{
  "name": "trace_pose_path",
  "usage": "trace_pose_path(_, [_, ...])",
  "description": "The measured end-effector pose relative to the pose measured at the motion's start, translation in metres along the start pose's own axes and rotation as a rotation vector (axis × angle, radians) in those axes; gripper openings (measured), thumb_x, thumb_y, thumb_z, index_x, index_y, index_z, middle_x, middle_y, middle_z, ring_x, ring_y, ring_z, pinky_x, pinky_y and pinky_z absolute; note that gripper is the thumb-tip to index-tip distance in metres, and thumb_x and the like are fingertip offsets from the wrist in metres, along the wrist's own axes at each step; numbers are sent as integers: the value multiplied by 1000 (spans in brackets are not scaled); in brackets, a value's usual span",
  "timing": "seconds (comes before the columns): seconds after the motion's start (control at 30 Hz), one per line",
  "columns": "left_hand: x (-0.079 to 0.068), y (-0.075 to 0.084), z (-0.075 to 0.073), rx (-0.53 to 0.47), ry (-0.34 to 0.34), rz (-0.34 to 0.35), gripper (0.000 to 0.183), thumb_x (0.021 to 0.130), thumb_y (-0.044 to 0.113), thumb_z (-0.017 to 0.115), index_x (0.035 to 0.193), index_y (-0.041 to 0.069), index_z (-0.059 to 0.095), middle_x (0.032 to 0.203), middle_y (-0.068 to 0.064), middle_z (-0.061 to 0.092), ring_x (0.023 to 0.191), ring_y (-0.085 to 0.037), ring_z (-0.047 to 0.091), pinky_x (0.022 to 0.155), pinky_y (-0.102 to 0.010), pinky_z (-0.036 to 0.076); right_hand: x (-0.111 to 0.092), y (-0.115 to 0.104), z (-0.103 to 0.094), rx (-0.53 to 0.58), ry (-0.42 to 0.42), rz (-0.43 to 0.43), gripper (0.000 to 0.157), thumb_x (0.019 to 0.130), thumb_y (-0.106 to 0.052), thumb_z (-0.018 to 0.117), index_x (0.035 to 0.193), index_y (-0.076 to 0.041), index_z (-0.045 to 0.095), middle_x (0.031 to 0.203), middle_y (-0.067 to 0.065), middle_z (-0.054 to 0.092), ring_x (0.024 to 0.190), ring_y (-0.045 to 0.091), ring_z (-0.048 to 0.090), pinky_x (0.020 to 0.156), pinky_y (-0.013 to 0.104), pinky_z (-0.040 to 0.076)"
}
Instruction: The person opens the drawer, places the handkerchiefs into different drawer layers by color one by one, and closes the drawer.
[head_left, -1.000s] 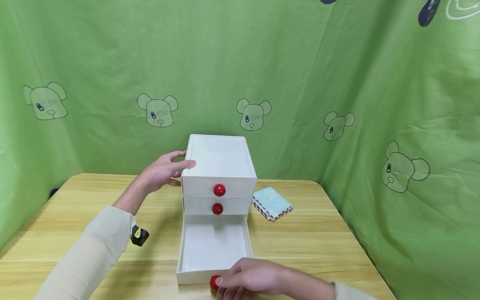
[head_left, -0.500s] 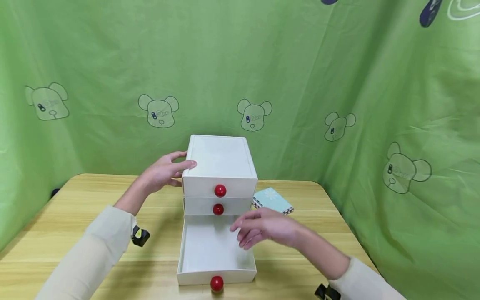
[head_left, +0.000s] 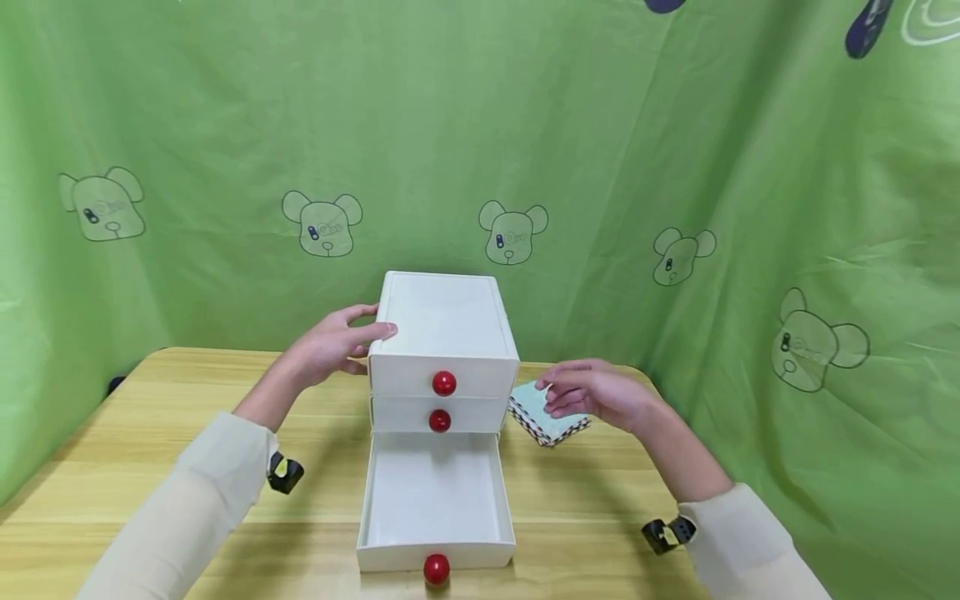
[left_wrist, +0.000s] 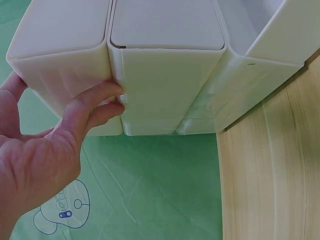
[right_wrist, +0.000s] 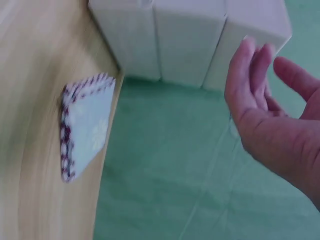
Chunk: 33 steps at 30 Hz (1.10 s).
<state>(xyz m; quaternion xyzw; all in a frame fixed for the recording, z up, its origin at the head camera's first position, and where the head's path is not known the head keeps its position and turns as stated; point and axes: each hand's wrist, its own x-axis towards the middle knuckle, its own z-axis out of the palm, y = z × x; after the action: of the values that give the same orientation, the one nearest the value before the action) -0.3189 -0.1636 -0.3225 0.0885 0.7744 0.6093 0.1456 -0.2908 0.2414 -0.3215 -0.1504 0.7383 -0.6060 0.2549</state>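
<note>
A white three-drawer cabinet (head_left: 446, 312) stands on the table, its drawers fitted with round red knobs. The bottom drawer (head_left: 435, 492) is pulled out and bare inside; the upper two are closed. My left hand (head_left: 330, 343) steadies the cabinet's left side, thumb on the top edge and fingers bent against the side wall (left_wrist: 165, 90). To the right of the cabinet lies a folded light-blue cloth (head_left: 536, 408) with a checked border. Above it hovers my right hand (head_left: 600, 396), fingers loosely curled and holding nothing; the right wrist view shows a gap between hand and cloth (right_wrist: 90, 127).
The wooden table (head_left: 600, 508) has its back edge near a green curtain (head_left: 420, 125) printed with bear heads. More curtain closes in on the right side. The pulled-out drawer reaches toward the table's front.
My right hand has let go of the bottom drawer's knob, then travelled up and right to above the folded cloth. The left hand keeps its place on the cabinet.
</note>
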Motion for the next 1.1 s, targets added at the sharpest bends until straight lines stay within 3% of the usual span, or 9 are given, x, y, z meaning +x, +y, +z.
trace_pose_path(0.1, [0, 0, 1, 3, 0, 0, 91, 98, 38, 66, 164, 11, 10, 151, -25, 47, 136, -44, 50, 103, -51, 55, 3, 6, -13, -37, 107, 10, 38, 104, -10, 50, 135, 12, 51, 101, 6, 69, 92, 17, 70, 96, 35, 60])
trace_pose_path(0.2, [0, 0, 1, 3, 0, -2, 90, 98, 38, 66, 164, 11, 10, 152, -25, 47, 137, -44, 50, 104, -51, 54, 6, 15, -25, -42, 206, 18, 51, 106, -12, 47, 149, 13, 35, 117, 12, 65, 100, 17, 69, 104, 35, 56])
trace_pose_path(0.3, [-1, 1, 2, 4, 1, -6, 90, 98, 39, 66, 164, 11, 11, 152, -24, 46, 137, -44, 49, 105, -51, 54, 12, 24, -34, -17, 289, 23, 55, 107, -13, 47, 153, 10, 29, 135, 24, 56, 110, 20, 65, 113, 40, 49])
trace_pose_path(0.47, [0, 0, 2, 1, 4, -9, 90, 98, 40, 66, 164, 12, 11, 151, -24, 48, 136, -43, 51, 104, -50, 55, 22, 42, -46, -19, 384, 40, 57, 104, -5, 46, 155, 8, 27, 155, 34, 35, 136, 41, 50, 120, 48, 39])
trace_pose_path(0.53, [0, 0, 2, -4, 6, -10, 89, 98, 39, 66, 164, 12, 12, 150, -24, 49, 135, -43, 52, 104, -50, 55, 27, 50, -50, -27, 428, 53, 57, 102, -2, 47, 155, 7, 29, 155, 34, 35, 139, 43, 47, 120, 48, 39])
trace_pose_path(0.67, [-1, 1, 1, -4, 3, -8, 89, 98, 39, 65, 164, 12, 11, 150, -24, 49, 134, -43, 53, 104, -50, 55, 39, 64, -54, -23, 526, 79, 59, 98, -2, 55, 153, 5, 36, 152, 33, 43, 128, 35, 59, 117, 46, 43])
trace_pose_path(0.77, [-1, 0, 0, -4, 2, -8, 90, 98, 39, 65, 164, 12, 11, 150, -25, 49, 135, -43, 52, 104, -51, 54, 49, 74, -56, 5, 581, 113, 61, 96, -3, 59, 153, 3, 38, 151, 31, 45, 126, 32, 59, 116, 43, 45])
trace_pose_path(0.93, [0, 0, 0, 0, 1, -6, 91, 97, 41, 66, 164, 12, 11, 153, -24, 45, 138, -44, 49, 104, -51, 54, 60, 88, -58, 8, 601, 143, 60, 97, -5, 56, 154, 2, 37, 152, 31, 44, 139, 43, 47, 119, 44, 42])
trace_pose_path(1.1, [0, 0, 1, -4, 5, -6, 91, 97, 42, 67, 164, 13, 12, 152, -23, 47, 137, -44, 50, 103, -50, 55, 65, 101, -62, -33, 612, 148, 59, 98, -3, 52, 155, 3, 35, 150, 33, 45, 139, 45, 47, 120, 46, 40])
